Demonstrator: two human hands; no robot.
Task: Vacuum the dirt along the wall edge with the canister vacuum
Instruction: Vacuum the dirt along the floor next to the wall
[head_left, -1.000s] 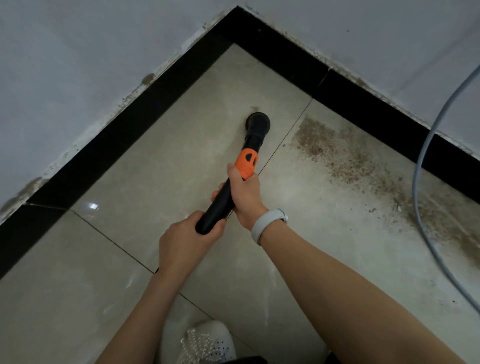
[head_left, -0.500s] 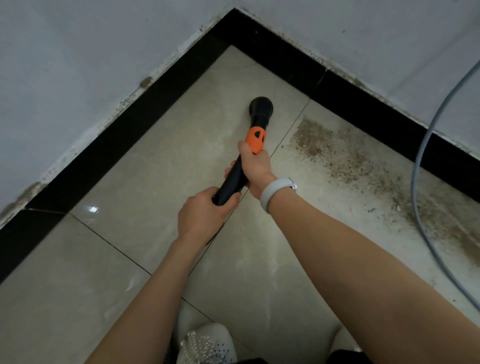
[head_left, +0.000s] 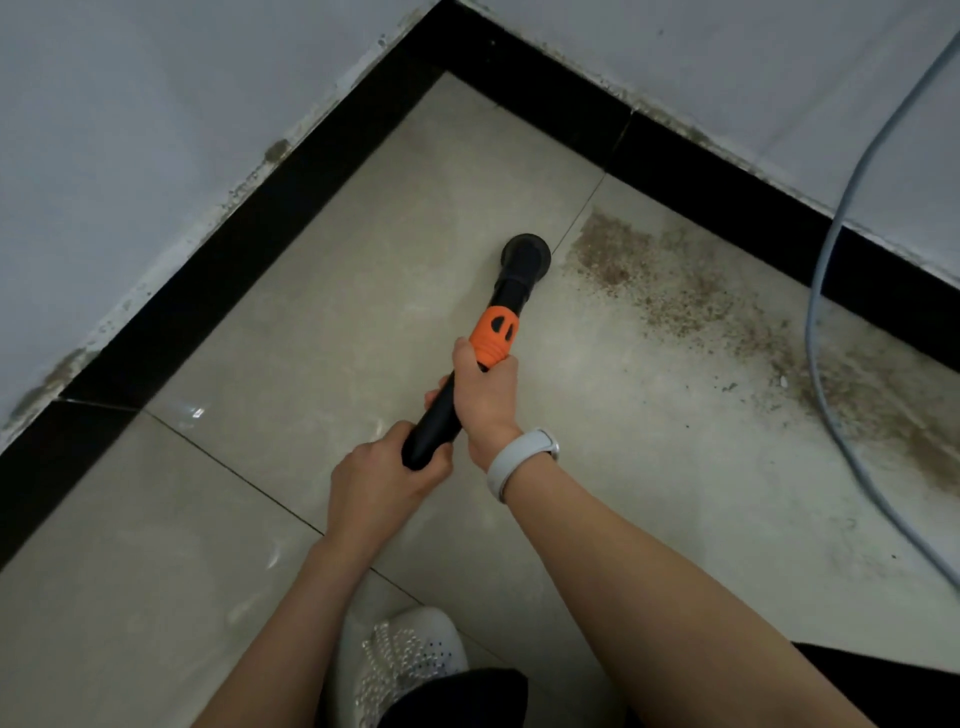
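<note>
Room corner, seen from above. Walls (head_left: 130, 130): pale grey-white, paint chipped and stained at bottom edge. Skirting (head_left: 291, 208): black, glossy, runs along both walls, meets at corner. Floor (head_left: 156, 571): beige tiles, thin dark grout lines, small light glare at left.

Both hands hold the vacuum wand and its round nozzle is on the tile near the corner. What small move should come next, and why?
Probably sweep the nozzle a little to the right, onto the brown dirt. The nozzle rests just left of the dirt's near edge, and the band still runs along the black skirting. The left hand and right hand already grip the wand.
</note>
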